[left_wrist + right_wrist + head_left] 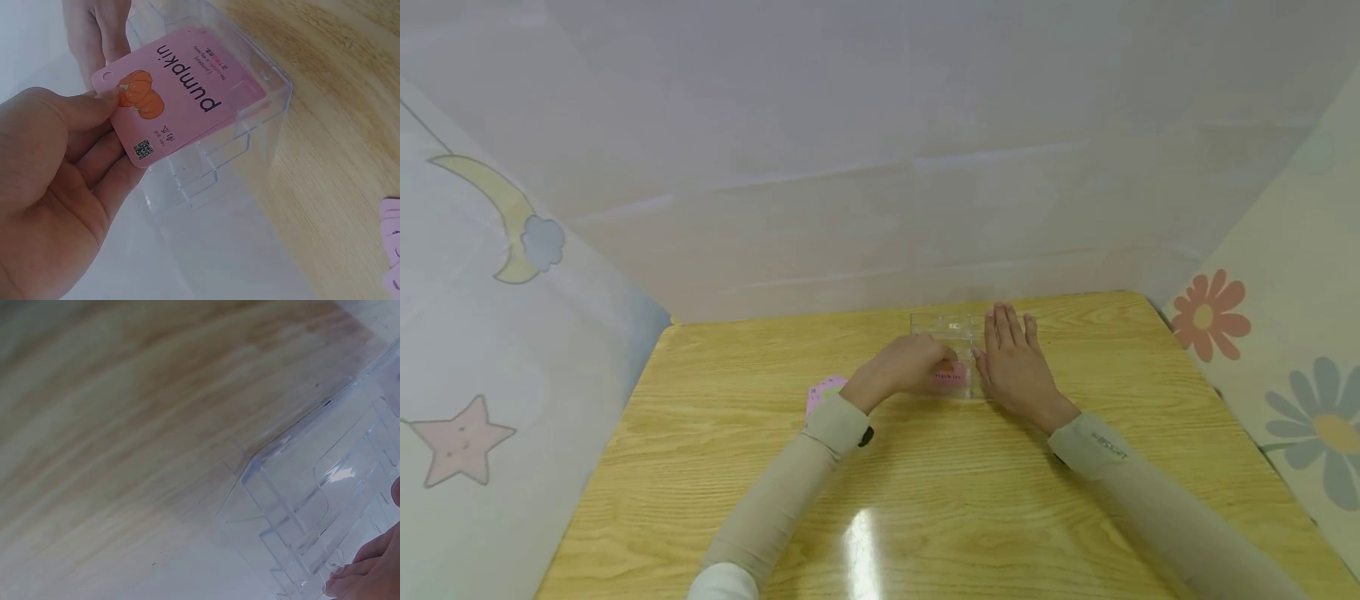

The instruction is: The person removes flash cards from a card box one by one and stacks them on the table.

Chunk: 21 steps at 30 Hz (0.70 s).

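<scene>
A pink pumpkin flashcard [181,94] is pinched between the thumb and fingers of my left hand [910,364]. Its far end is in the front slot of a clear plastic tiered holder [275,103], and a second pink edge shows just behind it. The card carries printed words and a picture of orange pumpkins. Beside the holder's right side, my right hand [1017,371] lies with straight fingers and appears to touch it. In the right wrist view, the holder's stepped slots [294,531] show through the clear plastic.
More pink cards [823,392] lie on the wooden table [955,500], to the left and partly behind my left wrist. A pale cloth wall [790,250] rises right behind the table's back edge. Printed side walls [1300,333] stand at left and right.
</scene>
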{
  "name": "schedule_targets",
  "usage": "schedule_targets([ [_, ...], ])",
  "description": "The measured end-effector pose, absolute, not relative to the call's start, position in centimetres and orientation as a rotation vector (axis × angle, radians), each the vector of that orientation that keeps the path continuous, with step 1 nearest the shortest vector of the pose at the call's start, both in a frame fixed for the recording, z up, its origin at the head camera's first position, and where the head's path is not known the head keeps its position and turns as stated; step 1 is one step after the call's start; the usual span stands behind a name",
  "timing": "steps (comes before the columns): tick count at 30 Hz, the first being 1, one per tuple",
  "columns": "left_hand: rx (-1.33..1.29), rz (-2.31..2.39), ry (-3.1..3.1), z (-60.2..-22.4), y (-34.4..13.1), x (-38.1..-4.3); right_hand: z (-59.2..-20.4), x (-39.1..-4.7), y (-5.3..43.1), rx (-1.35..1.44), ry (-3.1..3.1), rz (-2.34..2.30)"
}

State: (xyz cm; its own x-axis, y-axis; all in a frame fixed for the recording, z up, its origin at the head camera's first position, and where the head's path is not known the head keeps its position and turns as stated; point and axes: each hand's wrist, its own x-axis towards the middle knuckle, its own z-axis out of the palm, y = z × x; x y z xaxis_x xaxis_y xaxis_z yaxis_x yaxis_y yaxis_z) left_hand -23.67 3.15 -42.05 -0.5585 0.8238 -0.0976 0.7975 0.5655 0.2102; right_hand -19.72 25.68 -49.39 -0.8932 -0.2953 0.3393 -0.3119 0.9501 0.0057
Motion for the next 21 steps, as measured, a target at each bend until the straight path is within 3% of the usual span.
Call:
schedule_targets([
  [21, 1.209, 0.517, 2.537, -41.0, 1.7, -24.8, -49.3, -19.6, 25.6, 0.448, -2.719, 0.059],
])
